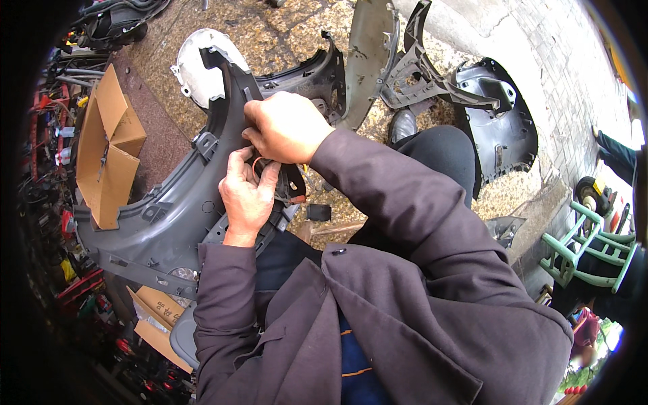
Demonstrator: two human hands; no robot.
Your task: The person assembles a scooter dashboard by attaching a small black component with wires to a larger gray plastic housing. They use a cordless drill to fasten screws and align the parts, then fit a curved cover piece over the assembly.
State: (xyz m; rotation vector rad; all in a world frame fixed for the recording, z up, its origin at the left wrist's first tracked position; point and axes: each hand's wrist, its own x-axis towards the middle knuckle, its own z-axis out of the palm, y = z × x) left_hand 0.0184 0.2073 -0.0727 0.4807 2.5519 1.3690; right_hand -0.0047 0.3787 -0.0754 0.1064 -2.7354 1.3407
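Note:
A large dark grey moulded plastic vehicle panel (162,223) lies across my lap and reaches out to the left and up. My left hand (246,199) is closed over its edge, with thumb and fingers pinched by a thin orange wire (257,163) that bends in a loop. Just above, my right hand (287,128) is a closed fist against the panel's upper arm. What sits inside its fingers is hidden. Beside my left thumb a small dark part with an orange-red end (297,199) shows.
Cardboard boxes (108,148) stand at the left by a heap of parts. Ahead lie a white round housing (208,64), a curved grey panel (370,61), a bracket (418,74) and a black panel (503,118). A green stool (580,246) stands at right; another person's leg shows beyond.

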